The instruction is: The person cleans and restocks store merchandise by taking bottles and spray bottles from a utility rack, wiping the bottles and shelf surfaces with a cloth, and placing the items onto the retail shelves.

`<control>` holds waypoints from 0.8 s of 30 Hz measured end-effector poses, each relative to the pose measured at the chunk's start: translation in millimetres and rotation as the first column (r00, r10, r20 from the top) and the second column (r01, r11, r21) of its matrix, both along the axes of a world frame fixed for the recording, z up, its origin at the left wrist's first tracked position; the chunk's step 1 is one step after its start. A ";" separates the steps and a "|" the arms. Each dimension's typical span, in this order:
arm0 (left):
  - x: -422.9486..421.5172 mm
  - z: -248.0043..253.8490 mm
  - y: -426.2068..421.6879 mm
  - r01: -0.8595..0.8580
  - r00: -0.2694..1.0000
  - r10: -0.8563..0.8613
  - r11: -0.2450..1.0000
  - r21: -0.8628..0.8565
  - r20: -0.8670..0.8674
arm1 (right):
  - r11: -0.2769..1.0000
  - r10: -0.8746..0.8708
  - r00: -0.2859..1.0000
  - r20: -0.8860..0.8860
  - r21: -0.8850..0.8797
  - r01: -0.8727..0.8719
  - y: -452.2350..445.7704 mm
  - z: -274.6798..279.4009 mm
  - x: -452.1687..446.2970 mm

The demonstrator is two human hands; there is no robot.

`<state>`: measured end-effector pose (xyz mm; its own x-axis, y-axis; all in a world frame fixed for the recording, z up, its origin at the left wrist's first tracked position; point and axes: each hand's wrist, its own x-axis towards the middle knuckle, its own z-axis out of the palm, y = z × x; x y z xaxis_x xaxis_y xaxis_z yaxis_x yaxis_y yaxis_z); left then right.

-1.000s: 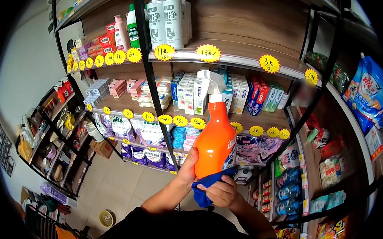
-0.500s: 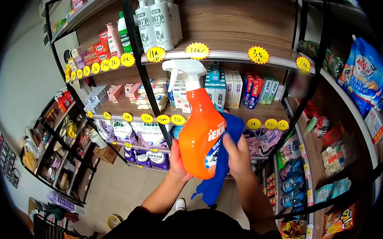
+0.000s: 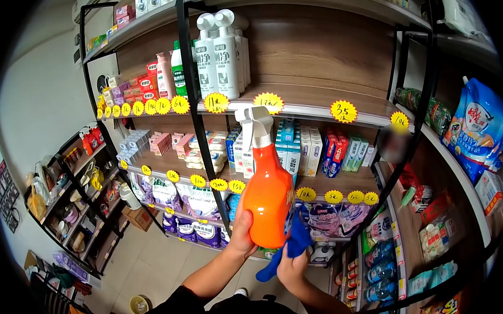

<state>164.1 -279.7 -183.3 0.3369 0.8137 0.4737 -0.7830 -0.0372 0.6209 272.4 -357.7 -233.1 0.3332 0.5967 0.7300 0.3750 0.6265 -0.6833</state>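
An orange spray bottle [image 3: 267, 200] with a white trigger head [image 3: 257, 123] stands almost upright before the shelves. Wrapped around the lower left side of its body is my left hand [image 3: 242, 232], closed on it. My right hand [image 3: 292, 267] grips a blue cloth [image 3: 298, 237] just below and to the right of the bottle. The cloth's upper part lies against the bottle's right side, and a loose end hangs to the left of the hand. Most of the bottle's label faces right, partly out of sight.
White pump bottles [image 3: 224, 63] stand on the upper shelf behind yellow price tags [image 3: 343, 111]. Boxed goods [image 3: 287, 150] fill part of the shelf below. At right, another rack carries a blue detergent bag [image 3: 477, 125]. A small bin [image 3: 140, 305] sits on the tiled floor.
The bottle has turned so its label faces more to the right. My right hand has moved down with the cloth, now more bunched up. The shelves sit lower in view.
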 end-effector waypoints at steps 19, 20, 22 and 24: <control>20.4 173.9 204.1 -0.172 0.976 0.214 0.871 0.460 -0.040 | 0.855 0.298 0.939 0.174 -0.485 -0.182 152.6 280.0 93.6; 22.7 187.1 218.5 -0.184 0.973 0.228 0.863 0.470 -0.037 | 0.820 0.312 0.932 0.183 -0.547 -0.167 172.6 298.9 95.7; 28.5 211.3 245.5 -0.209 0.967 0.254 0.839 0.502 -0.021 | 0.775 0.330 0.920 0.211 -0.616 -0.137 212.4 326.2 100.6; 31.6 230.2 272.3 -0.181 0.966 0.248 0.856 0.484 -0.078 | 0.724 0.367 0.911 0.186 -0.672 -0.155 245.2 340.9 103.0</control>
